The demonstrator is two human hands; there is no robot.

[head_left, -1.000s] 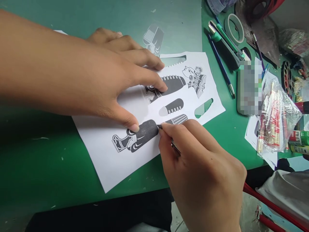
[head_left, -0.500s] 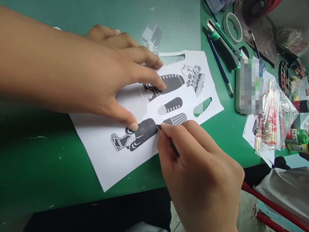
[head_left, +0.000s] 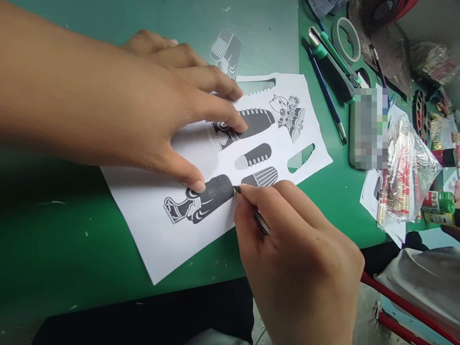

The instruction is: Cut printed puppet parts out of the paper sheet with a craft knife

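Note:
A white sheet [head_left: 172, 258] printed with black-and-grey figure parts lies on the green table, with holes cut through it. My left hand [head_left: 179, 105] presses down on it, fingers spread; the thumb rests on a dark printed sleeve-like shape [head_left: 217, 189]. Pinched in my right hand [head_left: 302, 254] is a slim dark craft knife [head_left: 261, 222], mostly hidden by the fingers. Its pointed black tip touches the paper at the right end of that shape. Other printed parts include a head with a patterned collar [head_left: 291, 117] and a striped piece [head_left: 260, 177].
A cut-out printed piece [head_left: 226, 50] lies beyond the sheet. At right are a green-and-black utility knife [head_left: 332, 67], a blue paintbrush [head_left: 327, 96], a tape roll [head_left: 346, 39], a pixelated box [head_left: 368, 129], plastic-wrapped tubes [head_left: 404, 167] and a green-capped bottle [head_left: 438, 201].
Both hands hold nearly the same places. More of the knife's shaft shows below my right fingers, and the view has shifted very slightly.

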